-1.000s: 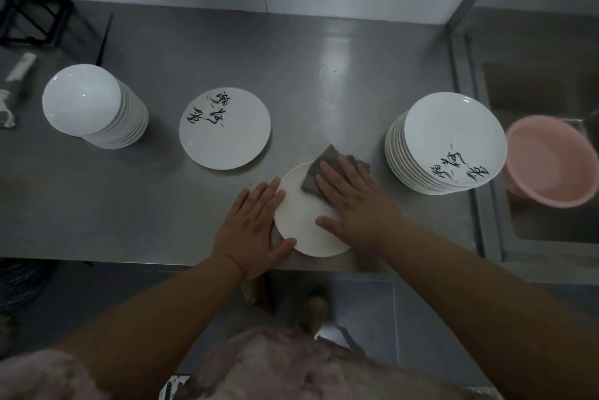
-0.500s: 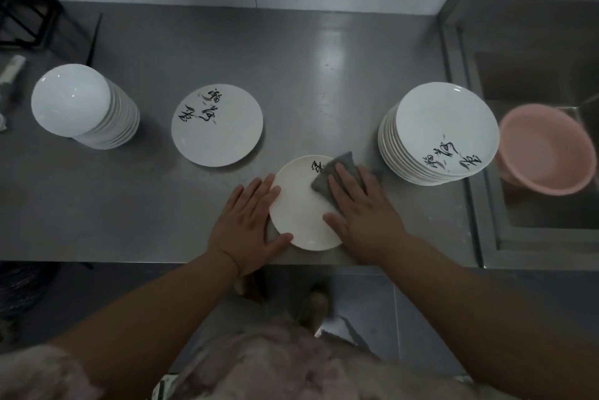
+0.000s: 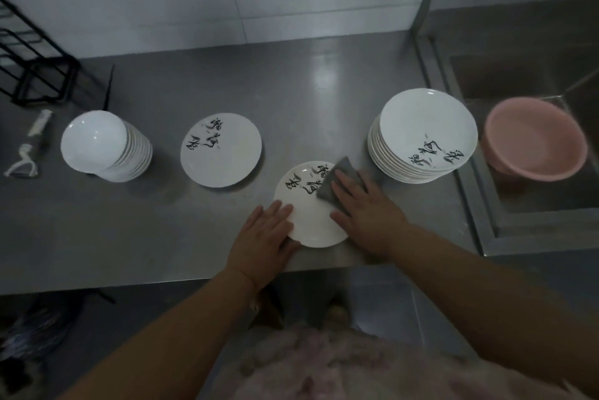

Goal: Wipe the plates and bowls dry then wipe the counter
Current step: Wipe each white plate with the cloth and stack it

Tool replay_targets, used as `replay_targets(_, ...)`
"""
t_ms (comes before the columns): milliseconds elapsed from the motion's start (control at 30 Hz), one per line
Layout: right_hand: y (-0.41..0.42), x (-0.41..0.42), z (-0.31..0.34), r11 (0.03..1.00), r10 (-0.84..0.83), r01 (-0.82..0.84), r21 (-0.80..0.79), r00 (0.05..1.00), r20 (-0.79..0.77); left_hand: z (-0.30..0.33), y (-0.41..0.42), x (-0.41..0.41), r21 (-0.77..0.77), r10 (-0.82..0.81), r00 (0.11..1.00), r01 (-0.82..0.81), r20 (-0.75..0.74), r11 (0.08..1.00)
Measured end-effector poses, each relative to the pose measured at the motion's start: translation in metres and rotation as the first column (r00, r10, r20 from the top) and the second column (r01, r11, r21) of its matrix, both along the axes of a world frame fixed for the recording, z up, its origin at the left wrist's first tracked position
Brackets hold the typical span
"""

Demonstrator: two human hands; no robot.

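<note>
Head view: round glossy plate under flat grey cloth.

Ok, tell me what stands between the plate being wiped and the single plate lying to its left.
Nothing visible. Bare counter separates the plate being wiped from the single plate. The left hand rests on its near-left edge, off that path; the right hand presses the cloth on its right side.

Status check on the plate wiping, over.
Left hand flat, steadying the plate at its left rim. Right hand pressing the grey cloth onto its right side. Plate stack close on the right, not touching. Nothing in the way.
</note>
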State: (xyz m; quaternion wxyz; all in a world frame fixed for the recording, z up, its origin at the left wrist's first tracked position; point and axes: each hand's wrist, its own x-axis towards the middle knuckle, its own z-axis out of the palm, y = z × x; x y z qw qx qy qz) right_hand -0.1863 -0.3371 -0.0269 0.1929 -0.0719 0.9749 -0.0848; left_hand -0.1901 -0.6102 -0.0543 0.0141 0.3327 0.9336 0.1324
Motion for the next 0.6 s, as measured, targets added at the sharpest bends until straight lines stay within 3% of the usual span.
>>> replay_targets(200, -0.047, 0.069, 0.003, 0.976, -0.200, 0.206, -0.071, 0.975, 0.093, 0.001, 0.000, -0.002, 0.019, 0.038, 0.998, -0.039, 0.040, 0.999)
replay_targets(400, -0.014, -0.011, -0.004, 0.998, -0.062, 0.062, -0.016, 0.998, -0.006, 0.000, 0.002, 0.003, 0.031, 0.051, 0.999, -0.051, -0.003, 0.998)
replay_targets(600, -0.037, 0.058, 0.013, 0.989, -0.116, 0.121, -0.080, 0.991, 0.064, 0.011, 0.014, 0.023, -0.054, 0.104, 0.994, -0.102, 0.023, 0.993)
